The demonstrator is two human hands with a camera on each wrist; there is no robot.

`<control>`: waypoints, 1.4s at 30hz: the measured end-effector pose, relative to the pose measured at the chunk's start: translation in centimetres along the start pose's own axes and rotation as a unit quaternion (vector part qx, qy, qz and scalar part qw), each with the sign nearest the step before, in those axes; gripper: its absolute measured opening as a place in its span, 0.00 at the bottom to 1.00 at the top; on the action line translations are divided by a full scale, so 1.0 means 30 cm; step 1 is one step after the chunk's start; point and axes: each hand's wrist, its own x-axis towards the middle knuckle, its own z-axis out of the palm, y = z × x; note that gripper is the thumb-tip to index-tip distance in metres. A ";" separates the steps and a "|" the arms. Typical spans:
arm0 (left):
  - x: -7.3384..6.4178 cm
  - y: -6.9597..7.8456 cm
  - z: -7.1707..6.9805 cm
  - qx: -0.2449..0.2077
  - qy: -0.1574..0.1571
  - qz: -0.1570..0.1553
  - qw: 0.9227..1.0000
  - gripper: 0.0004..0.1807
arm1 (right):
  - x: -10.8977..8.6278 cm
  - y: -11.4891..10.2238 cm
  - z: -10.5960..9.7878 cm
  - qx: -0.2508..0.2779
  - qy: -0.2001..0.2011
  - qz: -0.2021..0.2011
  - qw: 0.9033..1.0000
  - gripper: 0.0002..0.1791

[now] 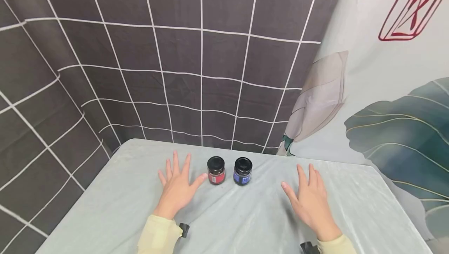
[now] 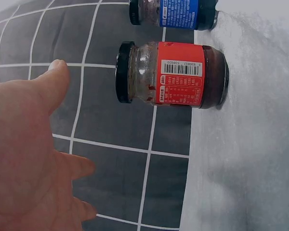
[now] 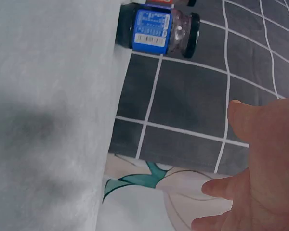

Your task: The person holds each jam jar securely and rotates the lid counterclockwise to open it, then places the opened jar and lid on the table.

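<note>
Two small glass jars with black lids stand upright side by side near the table's far edge. The left one, a jar with a red label (image 1: 216, 171), shows its barcode in the left wrist view (image 2: 180, 74). Just right of it, apart, is a jar with a blue label (image 1: 242, 171). My left hand (image 1: 178, 187) is spread to the left of the red-labelled jar, thumb pointing at it, holding nothing. Farther off to the right of the blue-labelled jar, my right hand (image 1: 310, 203) has its fingers extended and holds nothing.
A pale grey cloth (image 1: 224, 222) with soft creases covers the table. Behind it hangs a dark curtain with a white grid (image 1: 179, 51). A white cloth printed with leaves (image 1: 396, 129) hangs at the right.
</note>
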 end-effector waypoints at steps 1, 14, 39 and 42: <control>-0.001 -0.001 0.000 0.001 0.001 0.000 1.000 0.52 | 0.003 -0.006 0.001 0.002 -0.002 -0.001 1.000 0.41; 0.008 0.016 0.012 -0.028 0.013 -0.003 1.000 0.50 | 0.017 -0.046 0.008 0.014 -0.019 0.005 1.000 0.40; 0.019 0.020 0.082 -0.066 0.052 0.026 0.996 0.48 | 0.031 -0.102 0.029 0.023 -0.014 0.001 1.000 0.40; 0.019 0.023 0.090 -0.071 0.055 0.031 0.995 0.48 | 0.035 -0.111 0.028 0.026 -0.017 0.001 1.000 0.40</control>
